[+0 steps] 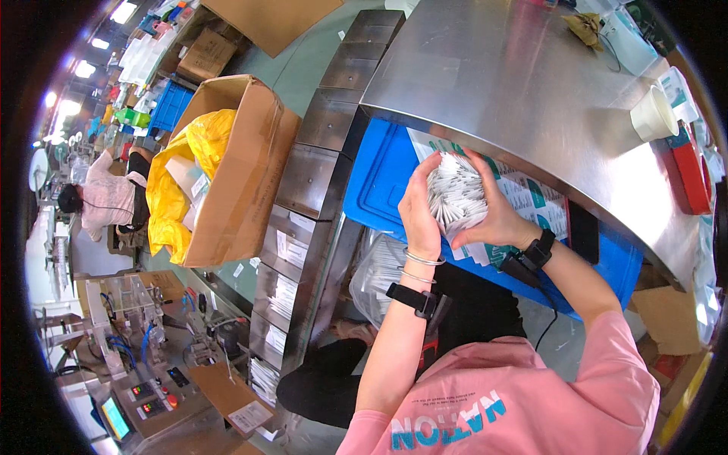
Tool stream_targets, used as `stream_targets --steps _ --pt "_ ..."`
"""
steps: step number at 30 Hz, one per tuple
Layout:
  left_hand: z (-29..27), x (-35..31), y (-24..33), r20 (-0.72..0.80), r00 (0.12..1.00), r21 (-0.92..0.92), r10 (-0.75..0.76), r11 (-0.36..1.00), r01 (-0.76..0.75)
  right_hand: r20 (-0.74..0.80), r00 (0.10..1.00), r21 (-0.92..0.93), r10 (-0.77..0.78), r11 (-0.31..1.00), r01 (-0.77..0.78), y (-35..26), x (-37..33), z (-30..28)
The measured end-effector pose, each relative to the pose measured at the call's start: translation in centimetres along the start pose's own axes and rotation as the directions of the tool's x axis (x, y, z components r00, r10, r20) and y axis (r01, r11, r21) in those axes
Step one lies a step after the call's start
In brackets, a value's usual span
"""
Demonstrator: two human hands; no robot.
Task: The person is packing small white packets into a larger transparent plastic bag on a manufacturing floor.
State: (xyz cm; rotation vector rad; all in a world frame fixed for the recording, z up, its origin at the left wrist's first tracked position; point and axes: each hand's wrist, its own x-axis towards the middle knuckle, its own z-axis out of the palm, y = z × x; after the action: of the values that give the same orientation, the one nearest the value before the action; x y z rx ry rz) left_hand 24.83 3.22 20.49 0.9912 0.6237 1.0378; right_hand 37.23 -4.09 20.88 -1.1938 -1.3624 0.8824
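Observation:
My left hand and my right hand are wrapped round a thick bundle of thin white packets from both sides. Their narrow edges face up, packed closely together; what the packets contain does not show. Below the bundle, flat printed sheets in white and teal lie on a blue plastic tray across my lap. At the right of the sheets is a black phone-like slab. Each of my wrists wears a black strapped device.
A steel table juts over the tray's far side, bearing a white cup and a red holder. At left runs a conveyor of steel compartments, some holding white packets. Beyond stand a cardboard box and a machine; another person sits farther off.

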Motion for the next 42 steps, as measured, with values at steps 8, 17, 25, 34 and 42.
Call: stream_targets --steps 8,17,25,34,42 --pt "1.3 -0.5 0.0 -0.207 0.977 0.115 0.045 0.993 -0.022 -0.064 0.996 -0.037 0.066 0.997 -0.068 0.9 -0.1 0.5" --pt "2.6 -0.8 0.7 -0.199 0.979 -0.008 0.033 0.999 -0.036 -0.179 0.981 -0.105 -0.069 0.993 0.051 1.3 -0.2 0.5" --pt "1.4 -0.7 -0.8 -0.171 0.985 0.189 0.020 0.982 0.013 -0.060 0.996 0.033 0.063 0.998 -0.061 0.2 0.1 0.3" --pt "0.5 -9.1 6.8 -0.203 0.916 -0.496 -0.345 0.843 0.207 0.126 0.987 0.167 0.096 0.979 -0.116 -6.1 -2.1 5.4" --pt "-7.6 -17.0 4.4 -0.342 0.861 -0.564 -0.377 0.815 0.133 0.398 0.706 0.008 0.586 0.767 -0.641 -3.9 -3.0 13.9"
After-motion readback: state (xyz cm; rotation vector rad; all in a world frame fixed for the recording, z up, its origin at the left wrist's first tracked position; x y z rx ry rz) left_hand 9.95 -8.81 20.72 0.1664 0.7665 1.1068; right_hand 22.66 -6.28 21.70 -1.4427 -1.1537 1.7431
